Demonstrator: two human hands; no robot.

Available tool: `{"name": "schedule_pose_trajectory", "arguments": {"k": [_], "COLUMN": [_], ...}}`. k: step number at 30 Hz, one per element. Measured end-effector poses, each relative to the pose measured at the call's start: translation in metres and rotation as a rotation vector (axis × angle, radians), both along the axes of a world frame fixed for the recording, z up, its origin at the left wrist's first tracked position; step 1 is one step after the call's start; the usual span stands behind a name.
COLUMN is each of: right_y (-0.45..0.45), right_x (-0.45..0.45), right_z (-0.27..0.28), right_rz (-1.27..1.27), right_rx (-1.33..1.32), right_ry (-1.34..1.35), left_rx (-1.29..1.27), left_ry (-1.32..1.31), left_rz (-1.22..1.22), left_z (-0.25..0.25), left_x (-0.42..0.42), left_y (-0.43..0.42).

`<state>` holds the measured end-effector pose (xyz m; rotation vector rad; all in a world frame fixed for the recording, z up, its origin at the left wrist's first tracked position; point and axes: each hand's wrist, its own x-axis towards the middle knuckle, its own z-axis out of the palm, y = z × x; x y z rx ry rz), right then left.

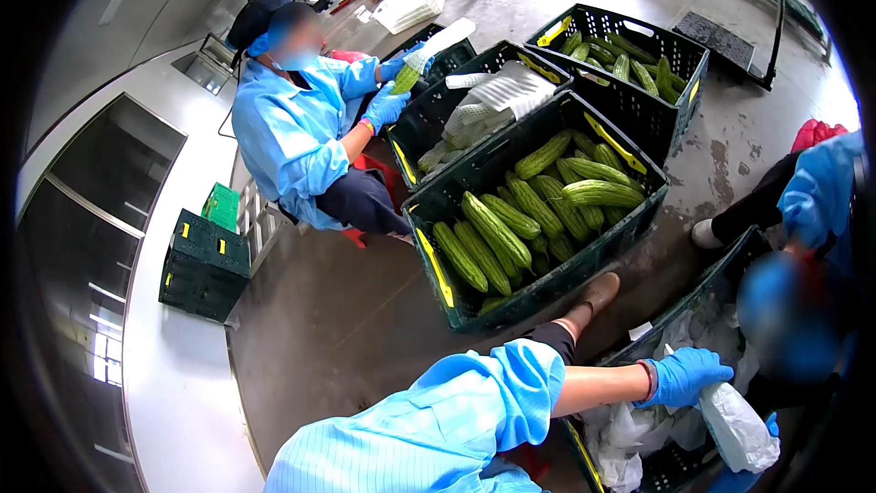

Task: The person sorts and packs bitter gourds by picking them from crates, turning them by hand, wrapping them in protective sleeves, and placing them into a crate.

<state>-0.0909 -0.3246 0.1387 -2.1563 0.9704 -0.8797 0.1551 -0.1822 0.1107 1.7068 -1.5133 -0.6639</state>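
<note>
- The left hand (686,377), gloved in smooth blue, is grasping one end of a white wrapped bundle (744,429); the bundle is hanging out past the fingers to the near right.
- The right hand (735,480) is mostly hiding below the bundle at the near edge; I cannot tell its grip.
- The bundle is looking elongated and rounded, its thin covering creasing softly.
- Beneath, crumpled white wrappings (620,429) are filling a dark, perforated plastic crate (675,467).
- Farther off, ridged, tapering green gourds (525,205) are lying heaped in another crate (566,297).
- At far left, a co-worker (287,128) is holding a gourd partly inside white netting (447,39).
</note>
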Motion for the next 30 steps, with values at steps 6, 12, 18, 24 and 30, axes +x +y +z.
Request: {"name": "schedule_pose_trajectory", "arguments": {"k": [6, 12, 18, 24, 30], "right_y": [0.007, 0.024, -0.049, -0.008, 0.020], "right_x": [0.009, 0.012, -0.070, -0.027, 0.005], "right_z": [0.024, 0.049, -0.030, -0.026, 0.008], "right_rz": [0.162, -0.048, -0.239, 0.008, -0.008], "right_rx": [-0.154, -0.083, 0.581, 0.902, 1.076], "right_ry": [-0.029, 0.024, -0.196, -0.096, -0.241], "left_rx": [0.030, 0.009, -0.030, 0.223, 0.323], "left_ry": [-0.016, 0.002, 0.027, -0.234, -0.416], "left_rz": [-0.100, -0.063, 0.085, -0.088, -0.192], "left_z": [-0.002, -0.006, -0.006, -0.048, -0.035], "left_x": [-0.001, -0.006, 0.001, -0.021, -0.007], "left_y": [0.000, -0.008, -0.009, -0.008, 0.009]}}
